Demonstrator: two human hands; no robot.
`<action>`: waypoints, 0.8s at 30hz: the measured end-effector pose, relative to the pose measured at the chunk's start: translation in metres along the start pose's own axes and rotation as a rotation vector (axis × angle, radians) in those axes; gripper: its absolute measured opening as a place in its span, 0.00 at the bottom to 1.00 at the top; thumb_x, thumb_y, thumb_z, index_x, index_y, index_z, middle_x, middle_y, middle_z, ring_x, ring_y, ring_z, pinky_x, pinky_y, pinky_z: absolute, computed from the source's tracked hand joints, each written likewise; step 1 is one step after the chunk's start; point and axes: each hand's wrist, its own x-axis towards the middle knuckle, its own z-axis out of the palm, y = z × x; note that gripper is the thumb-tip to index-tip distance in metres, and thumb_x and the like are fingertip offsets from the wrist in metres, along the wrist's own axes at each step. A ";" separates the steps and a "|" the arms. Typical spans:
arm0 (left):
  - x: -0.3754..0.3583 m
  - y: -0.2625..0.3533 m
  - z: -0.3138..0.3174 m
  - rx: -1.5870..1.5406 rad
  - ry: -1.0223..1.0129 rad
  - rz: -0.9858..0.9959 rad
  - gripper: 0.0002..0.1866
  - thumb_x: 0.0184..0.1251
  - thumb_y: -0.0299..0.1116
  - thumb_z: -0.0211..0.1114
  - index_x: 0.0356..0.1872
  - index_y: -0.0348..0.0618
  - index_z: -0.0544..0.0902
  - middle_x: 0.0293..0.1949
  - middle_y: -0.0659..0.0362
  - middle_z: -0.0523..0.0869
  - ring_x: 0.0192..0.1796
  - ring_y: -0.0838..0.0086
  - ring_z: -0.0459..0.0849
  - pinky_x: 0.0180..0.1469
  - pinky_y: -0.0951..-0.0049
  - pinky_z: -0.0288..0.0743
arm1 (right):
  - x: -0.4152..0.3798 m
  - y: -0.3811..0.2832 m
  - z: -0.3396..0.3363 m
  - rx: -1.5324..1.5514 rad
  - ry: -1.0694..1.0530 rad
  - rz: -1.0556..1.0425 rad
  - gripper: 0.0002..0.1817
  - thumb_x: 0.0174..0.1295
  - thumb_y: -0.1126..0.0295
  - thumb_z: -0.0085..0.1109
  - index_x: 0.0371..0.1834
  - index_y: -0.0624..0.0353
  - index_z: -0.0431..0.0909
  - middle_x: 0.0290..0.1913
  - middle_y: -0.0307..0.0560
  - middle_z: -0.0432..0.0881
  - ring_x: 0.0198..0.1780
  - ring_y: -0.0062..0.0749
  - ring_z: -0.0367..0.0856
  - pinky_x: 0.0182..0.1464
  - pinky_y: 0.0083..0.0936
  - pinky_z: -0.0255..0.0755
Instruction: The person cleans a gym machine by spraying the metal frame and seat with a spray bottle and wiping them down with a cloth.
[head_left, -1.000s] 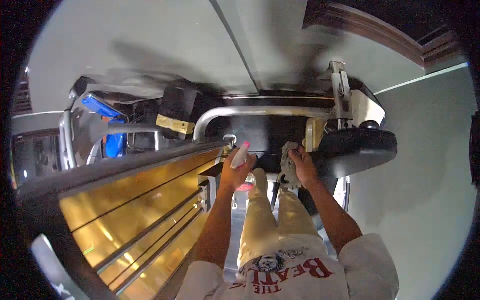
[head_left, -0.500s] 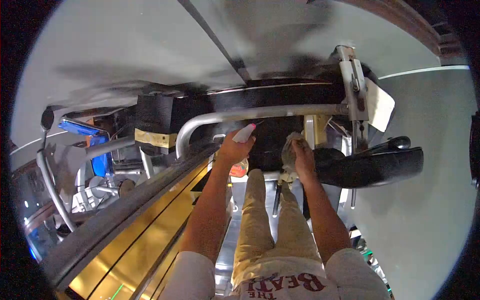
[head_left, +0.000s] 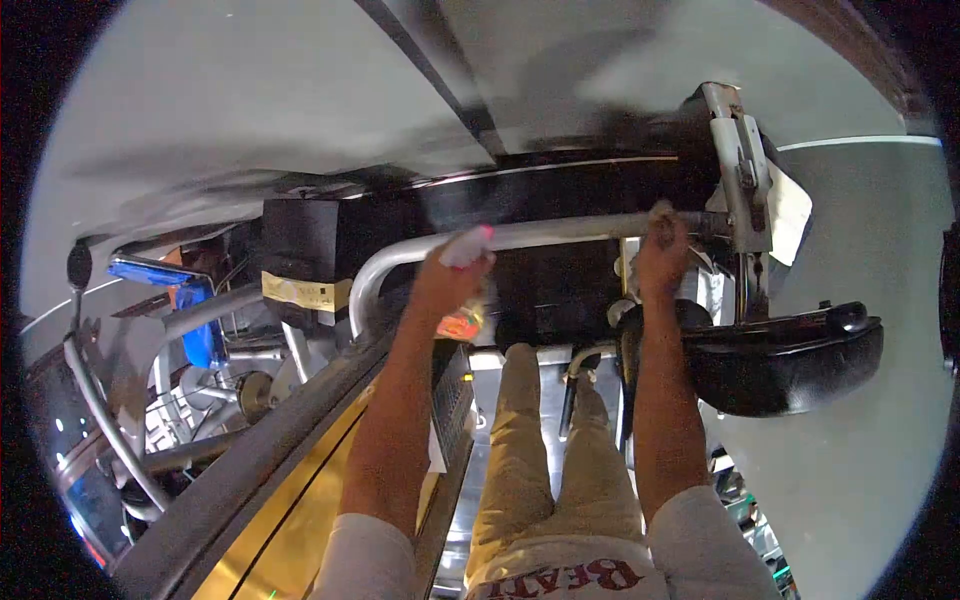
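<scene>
A spray bottle (head_left: 465,268) is held tight in the left hand (head_left: 447,280). A cloth (head_left: 660,212) is pressed on the metal bar (head_left: 560,233) by the right hand (head_left: 663,258), which is closed around it.

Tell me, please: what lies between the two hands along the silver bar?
Only bare silver bar runs between the left hand, holding the spray bottle, and the right hand; head view.

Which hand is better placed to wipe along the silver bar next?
Probably the right. The right hand is up at the silver bar with the cloth against it. The left hand is closed around the spray bottle and holds no cloth.
</scene>
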 end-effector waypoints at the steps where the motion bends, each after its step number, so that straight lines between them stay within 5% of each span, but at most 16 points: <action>1: 0.012 -0.014 -0.009 -0.094 0.035 -0.040 0.16 0.64 0.36 0.69 0.48 0.37 0.82 0.33 0.58 0.87 0.28 0.75 0.85 0.28 0.72 0.81 | -0.001 -0.001 0.006 -0.081 0.001 -0.066 0.18 0.68 0.59 0.59 0.51 0.62 0.76 0.48 0.58 0.81 0.50 0.51 0.80 0.54 0.42 0.72; 4: 0.025 -0.028 -0.025 -0.162 0.100 0.207 0.14 0.66 0.34 0.67 0.48 0.36 0.82 0.39 0.56 0.87 0.29 0.72 0.87 0.29 0.72 0.83 | -0.027 -0.021 0.037 -0.293 -0.132 -0.152 0.14 0.66 0.65 0.60 0.51 0.60 0.77 0.45 0.55 0.80 0.47 0.47 0.82 0.50 0.43 0.75; 7: 0.039 -0.051 -0.033 -0.224 0.035 0.046 0.13 0.68 0.32 0.65 0.49 0.37 0.82 0.42 0.56 0.87 0.31 0.70 0.87 0.30 0.71 0.84 | -0.076 -0.082 0.065 -0.283 -0.437 -0.174 0.13 0.60 0.69 0.62 0.47 0.54 0.78 0.47 0.55 0.80 0.45 0.55 0.83 0.43 0.46 0.78; 9: 0.037 -0.044 -0.026 -0.246 0.057 -0.023 0.14 0.68 0.32 0.65 0.50 0.36 0.81 0.40 0.56 0.86 0.31 0.71 0.87 0.30 0.72 0.84 | -0.106 -0.099 0.085 -0.204 -0.433 -0.382 0.14 0.56 0.69 0.64 0.47 0.52 0.79 0.45 0.56 0.80 0.45 0.57 0.82 0.39 0.49 0.78; 12: 0.043 -0.047 -0.023 -0.290 0.077 -0.104 0.16 0.68 0.33 0.67 0.52 0.36 0.81 0.38 0.57 0.86 0.29 0.71 0.86 0.30 0.72 0.85 | -0.088 -0.093 0.076 -0.276 -0.565 -0.409 0.16 0.54 0.68 0.64 0.47 0.52 0.79 0.43 0.55 0.81 0.45 0.55 0.83 0.43 0.49 0.77; 15: 0.041 -0.061 -0.026 -0.312 0.102 -0.066 0.18 0.66 0.34 0.69 0.53 0.35 0.81 0.38 0.57 0.85 0.28 0.72 0.85 0.29 0.72 0.84 | -0.022 -0.082 0.026 -0.414 -0.551 0.238 0.15 0.60 0.66 0.61 0.50 0.56 0.79 0.47 0.57 0.82 0.49 0.54 0.82 0.52 0.49 0.74; 17: 0.038 -0.050 -0.021 -0.305 0.158 -0.015 0.19 0.64 0.34 0.71 0.53 0.36 0.81 0.39 0.56 0.85 0.29 0.73 0.84 0.27 0.72 0.84 | -0.006 -0.063 0.005 -0.492 -0.228 -0.031 0.15 0.64 0.64 0.58 0.50 0.59 0.78 0.48 0.58 0.82 0.50 0.54 0.82 0.53 0.49 0.74; 20: 0.036 -0.046 -0.022 -0.207 0.146 0.011 0.18 0.64 0.33 0.71 0.51 0.36 0.82 0.40 0.56 0.85 0.33 0.73 0.85 0.26 0.72 0.85 | -0.035 -0.068 0.030 -0.474 -0.218 -0.038 0.16 0.64 0.62 0.57 0.50 0.58 0.78 0.48 0.56 0.82 0.48 0.55 0.83 0.52 0.49 0.75; 22: 0.041 -0.041 -0.022 -0.186 0.165 0.002 0.17 0.63 0.33 0.71 0.51 0.36 0.83 0.40 0.57 0.85 0.35 0.73 0.85 0.25 0.71 0.85 | -0.067 -0.090 0.061 -0.591 -0.439 -0.078 0.15 0.62 0.64 0.59 0.50 0.55 0.79 0.49 0.54 0.83 0.46 0.55 0.84 0.48 0.49 0.77; 24: 0.042 -0.042 -0.024 -0.242 0.168 -0.035 0.18 0.63 0.34 0.72 0.50 0.36 0.83 0.40 0.57 0.85 0.36 0.72 0.85 0.24 0.70 0.85 | -0.091 -0.101 0.076 -0.397 -0.409 -0.187 0.14 0.60 0.66 0.61 0.49 0.54 0.79 0.47 0.54 0.83 0.45 0.54 0.84 0.44 0.49 0.78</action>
